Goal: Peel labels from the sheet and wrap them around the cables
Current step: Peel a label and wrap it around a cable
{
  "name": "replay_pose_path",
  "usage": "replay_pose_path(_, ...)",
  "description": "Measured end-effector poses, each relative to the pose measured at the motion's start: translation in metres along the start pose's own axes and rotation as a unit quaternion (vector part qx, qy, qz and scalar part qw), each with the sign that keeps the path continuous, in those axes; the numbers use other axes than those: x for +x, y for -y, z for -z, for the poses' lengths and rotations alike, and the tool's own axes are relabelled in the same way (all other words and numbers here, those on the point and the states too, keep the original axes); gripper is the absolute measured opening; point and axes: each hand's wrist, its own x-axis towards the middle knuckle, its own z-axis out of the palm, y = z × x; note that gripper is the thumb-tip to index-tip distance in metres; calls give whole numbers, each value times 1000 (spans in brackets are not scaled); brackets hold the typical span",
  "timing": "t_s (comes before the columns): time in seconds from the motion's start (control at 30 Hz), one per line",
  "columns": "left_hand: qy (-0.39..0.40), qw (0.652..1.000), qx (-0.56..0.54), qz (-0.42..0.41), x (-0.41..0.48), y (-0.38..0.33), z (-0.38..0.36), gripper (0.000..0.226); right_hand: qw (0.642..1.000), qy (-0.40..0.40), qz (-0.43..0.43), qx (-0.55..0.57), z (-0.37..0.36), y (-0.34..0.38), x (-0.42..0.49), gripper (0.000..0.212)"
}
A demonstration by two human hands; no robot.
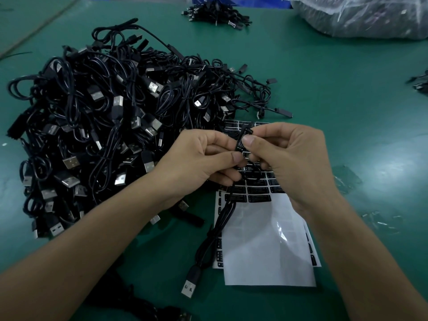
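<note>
Two hands meet just above the far half of the label sheet (pixel 259 239). The left hand (pixel 196 158) grips one black cable (pixel 220 225) between thumb and curled fingers. The right hand (pixel 289 163) pinches one small black label (pixel 240 141) against that cable with thumb and forefinger. The cable hangs down from the hands along the sheet's left edge and ends in one USB plug (pixel 191 282) on the green table (pixel 347 100), near the sheet's near-left corner.

The sheet's near half is bare white backing. Black labels remain on its far half, partly hidden by the hands, so their number cannot be told. A second sheet (pixel 218 250) lies under it, showing at both side edges.

Left of the sheet sprawls one large pile of cables (pixel 104 123), too many to count. Far beyond the sheet lie one smaller heap (pixel 217 12) and one plastic bag (pixel 361 17).
</note>
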Motion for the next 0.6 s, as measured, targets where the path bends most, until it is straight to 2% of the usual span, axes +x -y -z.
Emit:
replay_pose_path(0.3, -2, 1000, -2, -4, 0, 1, 0, 8, 1000, 4, -4, 1, 1, 2, 1, 14)
replay_pose_path(0.6, -8, 1000, -7, 1, 1, 2, 1, 15, 1000, 10, -8, -2, 1, 3, 0, 13)
